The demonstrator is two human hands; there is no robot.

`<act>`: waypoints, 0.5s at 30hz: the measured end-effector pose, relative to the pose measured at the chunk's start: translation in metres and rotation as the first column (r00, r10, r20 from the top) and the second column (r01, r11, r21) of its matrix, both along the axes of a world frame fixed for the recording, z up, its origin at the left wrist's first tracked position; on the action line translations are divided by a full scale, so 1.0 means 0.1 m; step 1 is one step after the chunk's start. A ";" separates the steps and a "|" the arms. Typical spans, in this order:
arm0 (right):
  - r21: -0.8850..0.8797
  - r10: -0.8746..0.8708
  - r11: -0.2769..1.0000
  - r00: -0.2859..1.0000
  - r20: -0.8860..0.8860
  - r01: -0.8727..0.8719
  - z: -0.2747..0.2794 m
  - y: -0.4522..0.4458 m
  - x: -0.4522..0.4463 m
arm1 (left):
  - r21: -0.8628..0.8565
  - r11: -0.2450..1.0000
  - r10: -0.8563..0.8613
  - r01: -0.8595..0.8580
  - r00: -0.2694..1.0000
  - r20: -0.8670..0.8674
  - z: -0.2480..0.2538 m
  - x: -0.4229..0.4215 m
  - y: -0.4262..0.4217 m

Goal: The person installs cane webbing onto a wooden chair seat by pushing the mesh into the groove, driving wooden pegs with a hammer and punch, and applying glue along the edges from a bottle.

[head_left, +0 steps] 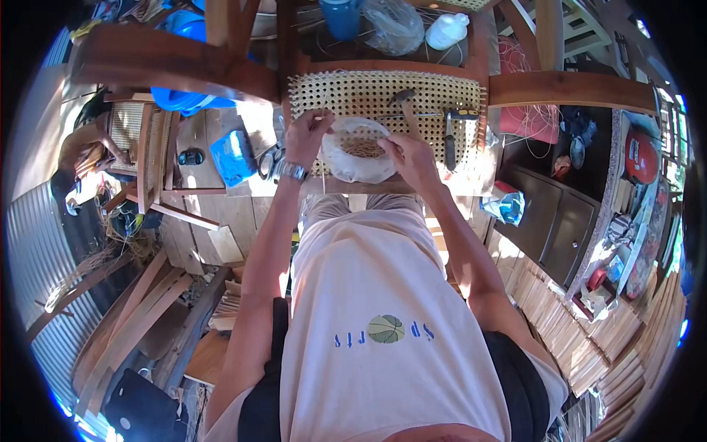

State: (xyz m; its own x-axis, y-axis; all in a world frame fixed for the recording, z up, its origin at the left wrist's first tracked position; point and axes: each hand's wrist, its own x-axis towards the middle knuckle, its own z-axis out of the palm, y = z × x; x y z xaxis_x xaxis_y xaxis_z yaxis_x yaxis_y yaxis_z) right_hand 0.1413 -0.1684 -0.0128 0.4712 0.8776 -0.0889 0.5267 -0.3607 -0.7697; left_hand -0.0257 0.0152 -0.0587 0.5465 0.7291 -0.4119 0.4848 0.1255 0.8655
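A translucent white plastic bag [345, 168], its mouth spread in a ring, rests on a woven cane panel [346, 92] in front of me. Inside lie many thin brown pieces [361, 148], too small to name. My right hand [412, 156] pinches the bag's right rim between thumb and fingers. At the bag's upper left, my left hand [306, 136] has its fingertips pinched together; whatever is between them is too small to make out. Just beyond my right hand lie a hammer [403, 98], a screwdriver [462, 114] and another dark-handled tool [450, 151].
Wooden frame bars [571, 90] cross the far side. Behind the panel are a blue container [341, 18], a clear plastic bag [394, 28] and a white bottle [447, 32]. A blue packet [233, 158] lies left. Another person [85, 151] works beside a cane chair. A dark cabinet [549, 221] stands right.
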 end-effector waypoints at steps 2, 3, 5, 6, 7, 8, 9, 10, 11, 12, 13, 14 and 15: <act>-0.159 0.025 0.987 1.000 -0.011 -0.026 -0.06 -0.02 0.16 | 0.132 0.990 -0.037 0.058 0.987 -0.154 0.23 -0.04 -0.12; -0.097 0.020 0.995 0.999 0.030 -0.017 -0.16 -0.03 0.23 | 0.130 0.990 -0.040 0.062 0.985 -0.165 0.23 -0.10 -0.17; -0.030 0.019 0.999 0.998 0.061 -0.018 -0.28 0.04 0.33 | 0.247 0.968 0.028 0.033 0.971 -0.236 0.16 -0.22 -0.30; 0.155 -0.028 0.988 0.999 0.028 0.024 -0.31 0.10 0.33 | 0.298 0.955 0.073 -0.006 0.974 -0.213 0.14 -0.28 -0.38; 0.333 -0.072 0.940 0.997 -0.013 0.072 -0.33 0.13 0.32 | 0.299 0.954 0.077 -0.006 0.971 -0.225 0.13 -0.35 -0.44; 0.334 -0.068 0.940 0.997 -0.023 0.072 -0.32 0.15 0.35 | 0.276 0.960 0.126 -0.055 0.961 -0.247 0.14 -0.41 -0.47; 0.214 -0.024 0.976 0.999 -0.034 0.031 -0.29 0.16 0.40 | 0.252 0.962 0.175 -0.106 0.947 -0.269 0.14 -0.47 -0.51; 0.088 0.021 0.996 0.999 -0.050 -0.017 -0.28 0.15 0.42 | 0.164 0.960 0.249 -0.228 0.961 -0.118 0.03 -0.55 -0.58; 0.085 0.027 0.996 0.998 -0.055 -0.022 -0.30 0.15 0.44 | 0.161 0.959 0.254 -0.233 0.959 -0.125 -0.11 -0.66 -0.63; 0.012 0.078 0.997 0.997 0.019 -0.078 -0.32 0.18 0.47 | 0.126 0.952 0.290 -0.279 0.954 -0.081 -0.29 -0.77 -0.65; -0.063 0.132 0.990 0.987 0.091 -0.126 -0.35 0.22 0.49 | 0.089 0.943 0.326 -0.321 0.945 -0.038 -0.44 -0.87 -0.67; -0.063 0.136 0.989 0.987 0.090 -0.131 -0.41 0.26 0.49 | 0.051 0.946 0.320 -0.319 0.947 -0.023 -0.43 -0.90 -0.68; 0.041 0.117 0.992 0.989 0.086 -0.121 -0.48 0.27 0.47 | 0.049 0.947 0.320 -0.319 0.947 -0.025 -0.44 -0.92 -0.68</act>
